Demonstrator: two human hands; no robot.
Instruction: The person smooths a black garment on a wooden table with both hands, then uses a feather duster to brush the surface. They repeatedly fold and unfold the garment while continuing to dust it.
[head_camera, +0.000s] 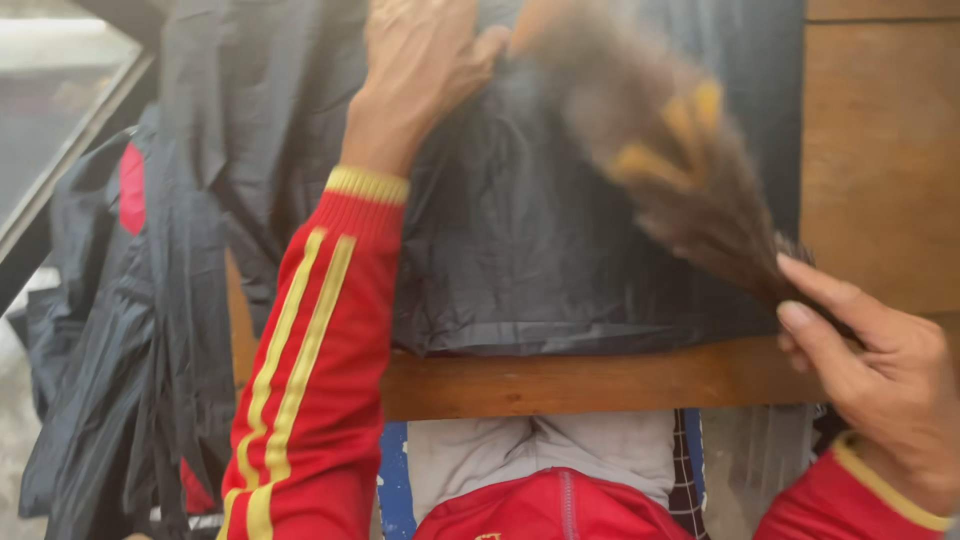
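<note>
Head view: left hand (420, 60) presses black sheet (520, 230); right hand (885, 375) holds brush (670, 160).

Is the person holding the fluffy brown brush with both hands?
No, only the right hand grips the fluffy brown feather brush; the left hand presses flat on the black plastic sheet.

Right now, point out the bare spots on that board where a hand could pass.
Bare wood shows along the plank edge below the black sheet, and on the panel right of it. The top is crowded: the left hand presses the sheet, and the right hand holds a brush.
</note>
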